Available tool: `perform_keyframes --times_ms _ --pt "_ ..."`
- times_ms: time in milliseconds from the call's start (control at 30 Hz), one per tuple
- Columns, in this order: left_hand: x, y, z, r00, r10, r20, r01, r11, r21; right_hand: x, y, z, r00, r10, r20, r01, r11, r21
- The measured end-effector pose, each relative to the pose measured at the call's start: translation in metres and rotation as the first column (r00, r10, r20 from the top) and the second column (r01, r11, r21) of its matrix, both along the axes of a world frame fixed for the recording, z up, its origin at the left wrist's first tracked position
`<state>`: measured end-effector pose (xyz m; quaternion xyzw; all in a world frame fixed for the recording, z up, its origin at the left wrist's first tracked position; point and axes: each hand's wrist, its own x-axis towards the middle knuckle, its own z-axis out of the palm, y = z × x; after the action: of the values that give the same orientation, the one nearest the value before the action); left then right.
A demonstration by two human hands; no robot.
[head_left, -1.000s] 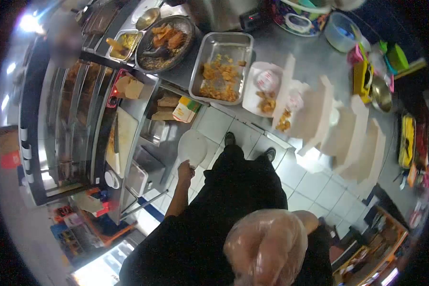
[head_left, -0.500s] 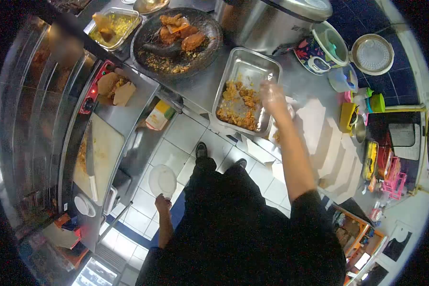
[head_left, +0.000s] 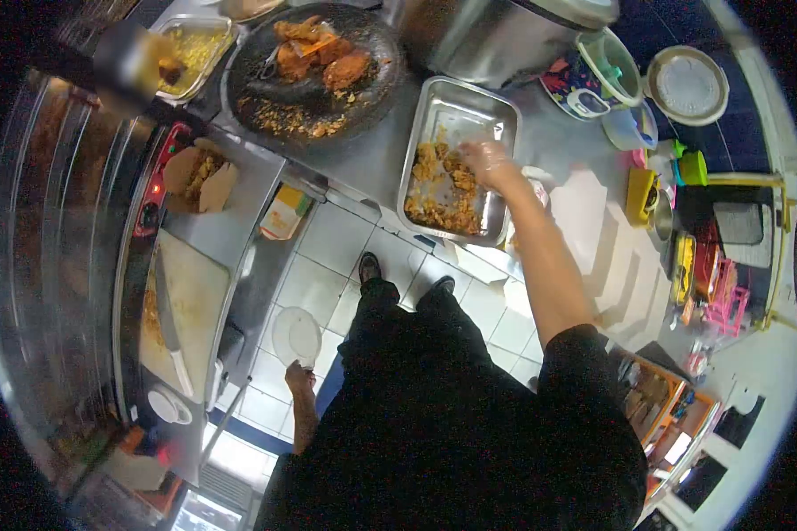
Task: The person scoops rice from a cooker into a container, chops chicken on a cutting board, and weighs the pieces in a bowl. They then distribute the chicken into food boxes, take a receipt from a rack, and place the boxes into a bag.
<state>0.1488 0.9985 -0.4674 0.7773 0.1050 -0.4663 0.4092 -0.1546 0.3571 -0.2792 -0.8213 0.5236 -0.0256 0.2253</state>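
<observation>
My right hand (head_left: 490, 165), in a clear plastic glove, is over the right side of a steel tray (head_left: 515, 115). Its fingers look bent together at the edge of the brown fried crumbs (head_left: 443, 212); what they hold, if anything, is hidden. Low on the other side, my left hand (head_left: 299, 377) grips the edge of a round pale disc (head_left: 297, 336), like a plate or lid, above the floor. Left of the tray stands a dark stone mortar (head_left: 239, 106) with fried chicken pieces (head_left: 347, 71) and crumbs in it.
White flattened cartons (head_left: 615, 257) are stacked right of the tray, with a large steel pot (head_left: 478, 44) behind it. On the left counter are an open food box (head_left: 200, 177), a cutting board (head_left: 199, 292) and a knife (head_left: 168, 310). A yellow-filled tray (head_left: 199, 53) stands at upper left.
My right hand has moved slightly left and down toward the crumbs. My left hand still holds the disc. The whole view has shifted a little.
</observation>
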Motion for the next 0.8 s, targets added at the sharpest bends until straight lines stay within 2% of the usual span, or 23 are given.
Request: perform_keyframes --times_ms 33,67,100,133,200,233,267,300,333,400,433,467,533,600,667,700,767,800 --pt "-0.005 -0.013 0.02 0.974 0.205 -0.098 -0.209 0.977 -0.031 -0.001 0.002 -0.001 0.998 -0.011 0.057 0.008 0.998 0.059" --pt "0.001 -0.006 0.006 0.975 -0.129 0.18 0.148 0.984 -0.097 -0.001 0.004 -0.001 0.993 -0.028 0.113 0.014 0.993 0.119" --pt "0.006 0.003 -0.01 0.788 -0.36 0.499 0.429 0.903 -0.027 0.01 0.014 0.027 0.997 0.048 -0.06 -0.046 0.998 0.039" --pt "0.012 -0.001 -0.009 0.845 -0.351 0.404 0.41 0.91 -0.068 0.019 0.022 0.046 0.965 0.104 -0.242 -0.114 0.993 -0.026" --pt "0.023 -0.013 -0.004 0.924 -0.326 0.201 0.354 0.927 -0.123 0.019 0.028 0.054 0.994 -0.031 -0.106 0.033 0.999 0.017" --pt "0.033 -0.015 -0.008 0.94 -0.331 0.08 0.341 0.916 -0.212 0.011 0.032 0.037 0.997 -0.046 0.06 0.054 0.989 -0.137" --pt "0.041 -0.019 -0.039 0.455 -0.708 0.54 0.692 0.663 0.286 0.006 0.03 0.025 0.996 -0.09 0.006 0.09 0.993 -0.07" --pt "0.035 -0.041 0.004 -0.325 -0.54 0.776 0.692 0.423 0.584 0.0 0.047 0.03 0.937 -0.185 0.296 0.239 0.958 -0.159" --pt "0.036 -0.04 0.006 -0.363 -0.515 0.777 0.71 0.386 0.588 -0.003 0.049 0.035 0.927 -0.157 0.34 0.242 0.944 -0.225" --pt "0.042 -0.047 0.0 -0.192 -0.628 0.754 0.801 0.344 0.49 -0.012 0.055 0.042 0.908 -0.09 0.41 0.251 0.9 -0.357" --pt "0.042 -0.055 0.0 -0.081 -0.699 0.711 0.828 0.35 0.438 -0.028 0.073 0.08 0.879 -0.13 0.458 0.282 0.917 -0.281" --pt "0.04 -0.065 0.001 -0.021 -0.745 0.666 0.839 0.349 0.417 -0.039 0.09 0.13 0.846 -0.158 0.509 0.297 0.933 -0.204" --pt "0.031 -0.087 0.006 -0.055 -0.761 0.647 0.853 0.302 0.427 -0.082 0.113 0.153 0.771 0.044 0.635 0.283 0.87 -0.404" --pt "0.022 -0.106 0.012 -0.106 -0.764 0.636 0.857 0.254 0.447 -0.155 0.172 0.23 0.508 -0.237 0.828 0.407 0.913 0.012" --pt "0.01 -0.124 0.021 -0.154 -0.767 0.622 0.861 0.205 0.466 -0.243 0.229 0.269 0.375 -0.323 0.869 0.573 0.817 0.057" --pt "0.0 -0.133 0.025 -0.181 -0.764 0.62 0.859 0.183 0.477 -0.283 0.254 0.265 0.233 -0.349 0.908 0.693 0.715 0.098" --pt "-0.017 -0.146 0.035 -0.249 -0.742 0.622 0.858 0.13 0.498 -0.366 0.307 0.272 0.072 -0.523 0.849 0.851 0.476 0.221" --pt "-0.022 -0.152 0.04 -0.3 -0.723 0.622 0.85 0.093 0.518 -0.398 0.329 0.263 0.023 -0.497 0.867 0.91 0.369 0.187"
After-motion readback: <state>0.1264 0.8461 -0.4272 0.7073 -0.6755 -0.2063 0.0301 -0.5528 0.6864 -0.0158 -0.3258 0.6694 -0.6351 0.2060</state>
